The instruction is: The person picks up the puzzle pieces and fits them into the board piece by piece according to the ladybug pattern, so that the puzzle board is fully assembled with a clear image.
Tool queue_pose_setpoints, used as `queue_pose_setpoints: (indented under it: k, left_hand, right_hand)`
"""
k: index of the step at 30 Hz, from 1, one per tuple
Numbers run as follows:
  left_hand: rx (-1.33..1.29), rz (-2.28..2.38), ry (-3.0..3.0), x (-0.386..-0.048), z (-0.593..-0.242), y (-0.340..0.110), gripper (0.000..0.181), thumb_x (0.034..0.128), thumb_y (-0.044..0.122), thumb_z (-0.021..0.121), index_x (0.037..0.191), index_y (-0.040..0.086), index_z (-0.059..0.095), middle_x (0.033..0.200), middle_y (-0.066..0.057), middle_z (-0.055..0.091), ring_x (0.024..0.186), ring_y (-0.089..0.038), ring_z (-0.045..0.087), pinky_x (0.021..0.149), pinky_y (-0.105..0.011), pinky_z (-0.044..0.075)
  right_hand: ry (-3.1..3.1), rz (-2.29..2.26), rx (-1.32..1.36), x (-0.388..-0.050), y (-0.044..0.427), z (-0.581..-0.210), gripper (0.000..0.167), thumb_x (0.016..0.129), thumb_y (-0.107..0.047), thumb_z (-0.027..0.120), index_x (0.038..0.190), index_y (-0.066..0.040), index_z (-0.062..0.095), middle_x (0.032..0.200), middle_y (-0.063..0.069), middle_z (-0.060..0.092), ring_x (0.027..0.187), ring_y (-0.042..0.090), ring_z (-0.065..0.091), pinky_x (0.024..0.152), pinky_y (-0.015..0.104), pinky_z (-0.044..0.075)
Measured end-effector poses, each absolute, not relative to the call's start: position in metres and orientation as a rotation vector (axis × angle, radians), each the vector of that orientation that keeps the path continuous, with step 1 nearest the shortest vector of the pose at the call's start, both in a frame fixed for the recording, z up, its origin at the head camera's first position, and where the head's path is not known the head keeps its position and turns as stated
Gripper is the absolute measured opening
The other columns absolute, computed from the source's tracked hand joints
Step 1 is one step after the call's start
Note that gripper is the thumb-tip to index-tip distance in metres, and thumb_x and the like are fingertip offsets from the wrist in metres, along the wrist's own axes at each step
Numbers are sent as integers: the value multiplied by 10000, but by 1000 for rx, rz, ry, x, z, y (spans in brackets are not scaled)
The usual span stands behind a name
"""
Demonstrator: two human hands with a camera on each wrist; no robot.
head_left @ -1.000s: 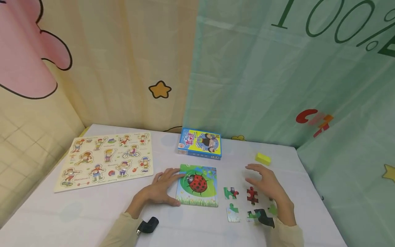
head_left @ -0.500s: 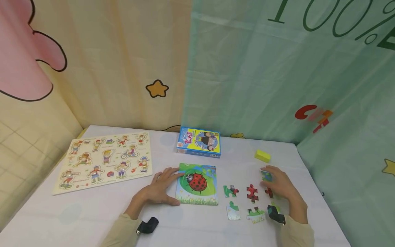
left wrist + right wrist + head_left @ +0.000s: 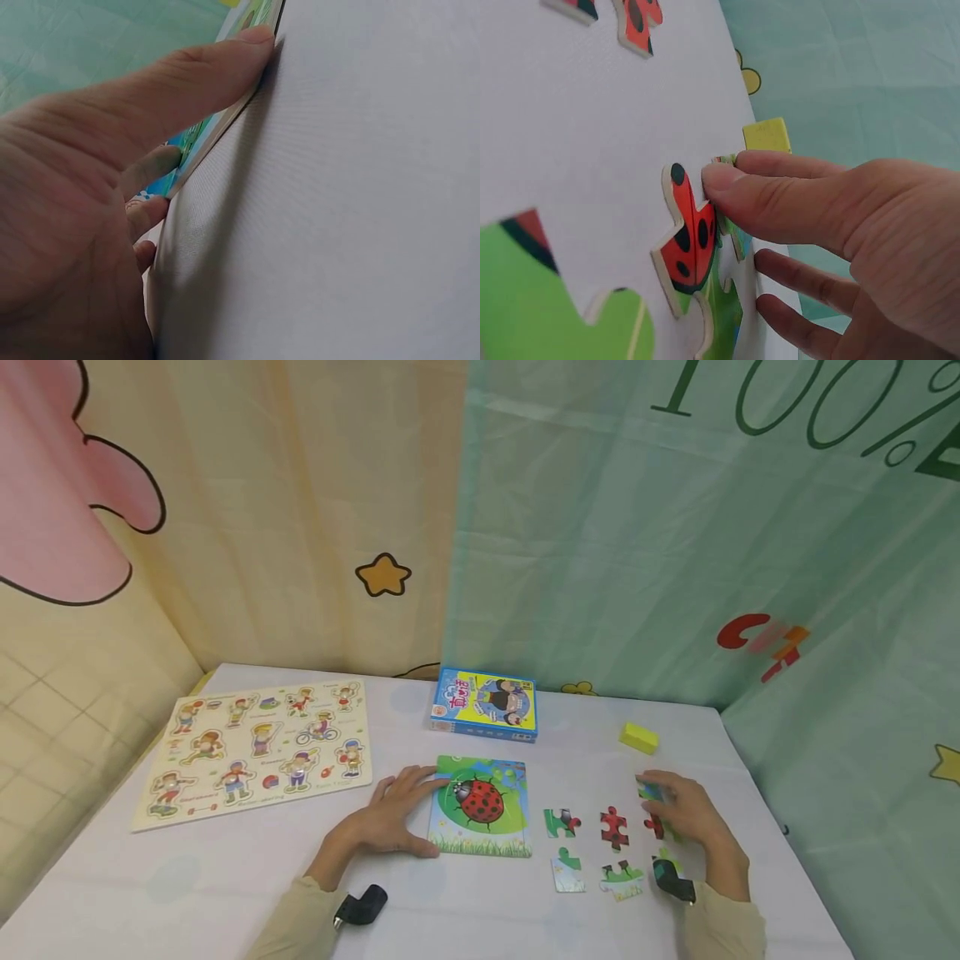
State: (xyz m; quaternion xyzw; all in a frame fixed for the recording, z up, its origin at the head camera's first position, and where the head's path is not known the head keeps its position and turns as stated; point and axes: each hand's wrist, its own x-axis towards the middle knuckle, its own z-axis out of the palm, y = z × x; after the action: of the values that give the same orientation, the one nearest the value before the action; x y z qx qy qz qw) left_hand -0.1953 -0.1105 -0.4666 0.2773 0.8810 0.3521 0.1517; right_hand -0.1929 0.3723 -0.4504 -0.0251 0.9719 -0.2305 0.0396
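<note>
A square ladybug picture board [image 3: 480, 810] lies flat at the table's middle. My left hand [image 3: 390, 818] rests at its left edge, fingers spread and thumb at the lower left corner; the thumb [image 3: 225, 71] touches the edge in the left wrist view. At the right, my right hand [image 3: 686, 810] has thumb and fingertips on a blue-green puzzle piece [image 3: 650, 791]. Close below it lies a red spotted piece [image 3: 694, 232]. Left of these are a red piece [image 3: 614, 828], a green-and-red piece [image 3: 561, 823], a corner piece [image 3: 568, 872] and a grass piece [image 3: 622, 881].
Behind the picture board lies a blue and yellow box [image 3: 485, 704]. A yellow block [image 3: 639, 738] sits at the back right. At the left is a large board with figures [image 3: 255, 752]. Curtains [image 3: 600, 527] stand behind the white table [image 3: 450, 918].
My right hand has moved right, from over the gap near the red piece to the blue-green piece at the right, which it now touches. My left hand has stayed at the board.
</note>
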Motion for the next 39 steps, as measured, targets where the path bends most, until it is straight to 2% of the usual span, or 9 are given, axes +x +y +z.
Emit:
queue_pose_setpoints:
  k: [12, 23, 26, 30, 33, 39]
  left_hand:
    - [770, 971, 2543, -195, -467, -109, 970, 752, 408, 858, 1544, 139, 367, 1643, -153, 218, 1526, -415, 105, 1195, -666, 41]
    - [790, 963, 2548, -196, -467, -110, 973, 754, 412, 855, 1545, 129, 364, 1640, -153, 221, 1522, -406, 121, 1190, -668, 56]
    - [793, 951, 2552, -196, -467, -109, 972, 756, 419, 852, 1547, 134, 362, 1642, -142, 219, 1523, -397, 125, 1192, -663, 54]
    - [787, 953, 2553, -196, -466, -109, 970, 755, 412, 855, 1546, 134, 366, 1645, -145, 217, 1525, -418, 113, 1194, -664, 47]
    - [770, 958, 2560, -195, -466, -108, 970, 752, 408, 859, 1545, 136, 372, 1646, -150, 217, 1525, -437, 99, 1195, -667, 34]
    - [744, 970, 2565, -194, -466, -104, 976, 746, 407, 864, 1547, 147, 372, 1650, -149, 211, 1528, -453, 72, 1193, -680, -2]
  right_hand:
    - [3018, -674, -99, -195, 372, -451, 389, 903, -81, 705, 1282, -8, 651, 1365, 292, 554, 1277, 530, 482, 1032, 668, 415]
    - [3057, -630, 56, -194, 367, -447, 434, 921, -206, 705, 1281, 21, 621, 1327, 316, 548, 1209, 500, 498, 1006, 687, 408]
    - [3087, -639, 75, -195, 362, -446, 446, 919, -232, 711, 1277, 18, 621, 1338, 311, 552, 1241, 503, 484, 1030, 685, 393]
    - [3127, -702, -11, -200, 341, -444, 425, 911, -230, 719, 1257, 3, 637, 1303, 268, 601, 1228, 463, 526, 1037, 644, 424]
    - [3142, -748, -179, -204, 311, -442, 388, 902, -219, 733, 1226, -19, 659, 1252, 211, 643, 1175, 403, 580, 1013, 595, 469]
    - [3108, -743, -437, -209, 248, -433, 335, 882, -231, 761, 1177, -91, 690, 1252, 116, 652, 1197, 341, 574, 1029, 555, 469]
